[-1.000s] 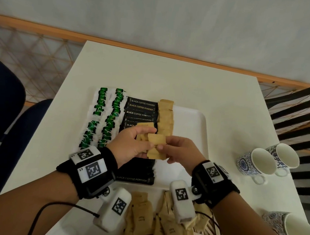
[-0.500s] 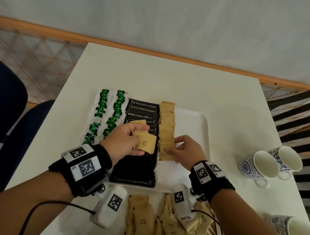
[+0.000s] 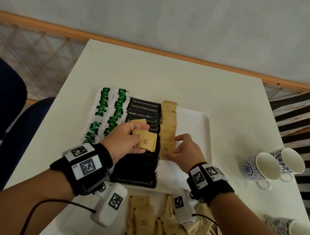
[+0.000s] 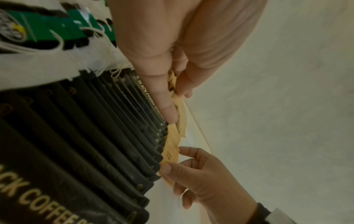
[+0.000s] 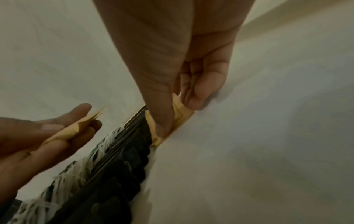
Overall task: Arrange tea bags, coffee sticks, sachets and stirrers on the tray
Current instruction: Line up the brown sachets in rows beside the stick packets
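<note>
Tan paper brown-sugar sachets point(image 3: 146, 142): light, thin, limp, easily creased; best pinched by flat edges. Left hand point(image 3: 124, 142) grips small fan over black coffee sticks point(image 3: 136, 172). Right hand point(image 3: 183, 153) pinches one sachet point(image 3: 165, 149) at near end of sachet column on white plastic tray point(image 3: 192, 132).

One second before, both hands met above the tray and held one brown sugar sachet point(image 3: 166, 148) together. Then the right hand point(image 3: 184, 153) took it to the right and laid it down at the near end of the sachet row point(image 3: 167, 122). The left hand point(image 3: 124, 142) went a little left and kept the other sachets point(image 3: 145, 142) in its grip.
</note>
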Tool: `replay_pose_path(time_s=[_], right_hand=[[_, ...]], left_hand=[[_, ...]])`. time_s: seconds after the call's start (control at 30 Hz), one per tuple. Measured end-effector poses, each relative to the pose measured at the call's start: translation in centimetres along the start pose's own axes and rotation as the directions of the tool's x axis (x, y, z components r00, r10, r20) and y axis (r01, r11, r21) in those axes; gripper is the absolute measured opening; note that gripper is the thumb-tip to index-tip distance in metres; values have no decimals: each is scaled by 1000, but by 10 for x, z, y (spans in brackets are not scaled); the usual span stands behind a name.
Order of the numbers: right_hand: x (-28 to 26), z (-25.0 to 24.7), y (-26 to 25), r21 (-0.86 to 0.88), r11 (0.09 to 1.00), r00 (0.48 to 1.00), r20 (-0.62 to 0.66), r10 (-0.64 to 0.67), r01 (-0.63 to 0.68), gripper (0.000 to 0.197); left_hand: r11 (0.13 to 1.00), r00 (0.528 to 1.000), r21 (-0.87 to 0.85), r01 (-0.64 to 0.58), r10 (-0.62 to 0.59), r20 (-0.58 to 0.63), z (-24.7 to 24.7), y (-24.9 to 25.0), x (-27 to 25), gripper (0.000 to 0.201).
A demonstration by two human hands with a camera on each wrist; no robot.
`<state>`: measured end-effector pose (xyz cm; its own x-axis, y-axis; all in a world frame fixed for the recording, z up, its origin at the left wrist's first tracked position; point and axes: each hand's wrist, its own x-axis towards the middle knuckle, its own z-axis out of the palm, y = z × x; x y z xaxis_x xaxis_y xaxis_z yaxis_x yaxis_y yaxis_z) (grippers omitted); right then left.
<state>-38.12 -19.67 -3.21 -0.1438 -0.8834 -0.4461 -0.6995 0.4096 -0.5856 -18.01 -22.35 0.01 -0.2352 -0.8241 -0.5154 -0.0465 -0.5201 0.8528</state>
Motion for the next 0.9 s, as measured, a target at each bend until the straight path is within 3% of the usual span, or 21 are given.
replay_pose_path(time_s=[0.4, 0.5, 0.6, 0.7, 0.83, 0.9], right_hand=[[3, 2, -2, 96, 995, 1000, -25, -11, 14, 68], [-4, -2, -1, 131, 990, 996, -82, -42, 53, 53], [-13, -7, -10, 182, 968, 976, -161, -143, 172, 28], [-20, -7, -20, 277, 930, 970, -59, -236, 243, 19], [-24, -9, -22, 409, 877, 954, 43, -297, 254, 54], [-27, -11, -20, 451, 855, 940, 91, -329, 256, 53]], left_hand=[[999, 999, 29, -23, 22, 27, 6, 0, 3, 42], [999, 1000, 35, -12, 12, 21, 7, 0, 3, 42], [997, 1000, 78, 6, -8, 25, 10, -1, 1, 44], [996, 999, 87, -1, -2, 37, 15, -2, -2, 42], [1000, 1000, -13, 8, -8, 2, 22, -1, -6, 34], [996, 999, -79, 34, -34, 4, 23, -1, -8, 30]])
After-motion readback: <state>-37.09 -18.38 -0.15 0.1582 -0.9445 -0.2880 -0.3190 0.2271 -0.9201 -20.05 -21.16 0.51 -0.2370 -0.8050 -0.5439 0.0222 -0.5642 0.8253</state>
